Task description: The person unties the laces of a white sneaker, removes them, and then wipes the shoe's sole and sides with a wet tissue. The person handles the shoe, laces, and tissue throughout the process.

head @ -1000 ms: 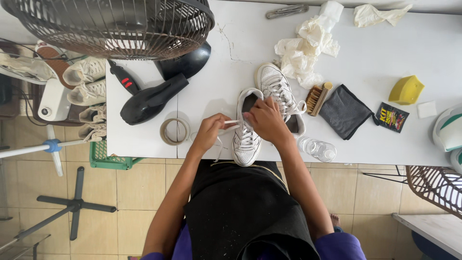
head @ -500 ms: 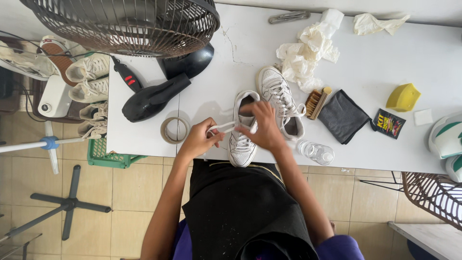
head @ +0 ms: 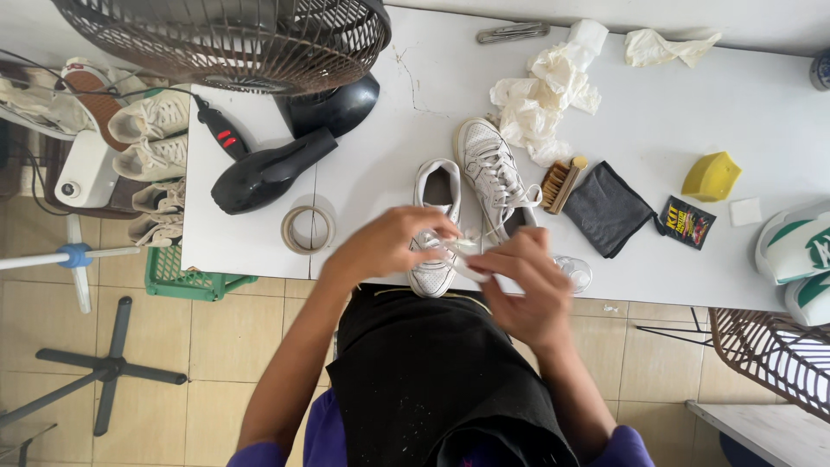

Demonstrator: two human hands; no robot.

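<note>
- Packet (head: 688, 222), small, flat and dark with bright printing, lies on the white table (head: 761, 104) to your right, between a dark grey folded cloth (head: 606, 208) and a small white square pad (head: 745, 211).
- A yellow wedge-shaped sponge (head: 711, 176) sits just above that packet.
- Your left hand (head: 386, 245) pinches a thin white strip (head: 461, 252) with narrow fingers, just over the near white sneaker (head: 435, 227).
- Your right hand (head: 525, 285) holds the other end of the same strip, fingers curled close (the picture is blurred here, so I cannot tell if the strip is a lace or tape).
- The near sneaker stands at the table's front edge, toe toward you; a second white sneaker (head: 486, 169) lies just beside it, laces loose.
- A wooden brush (head: 560, 182) with pale bristles rests between the second sneaker and the cloth.
- Crumpled white rags (head: 545, 91) look soft and wrinkled.
- A tape roll (head: 308, 229) and a glossy black hair dryer (head: 264, 171) lie to your left.
</note>
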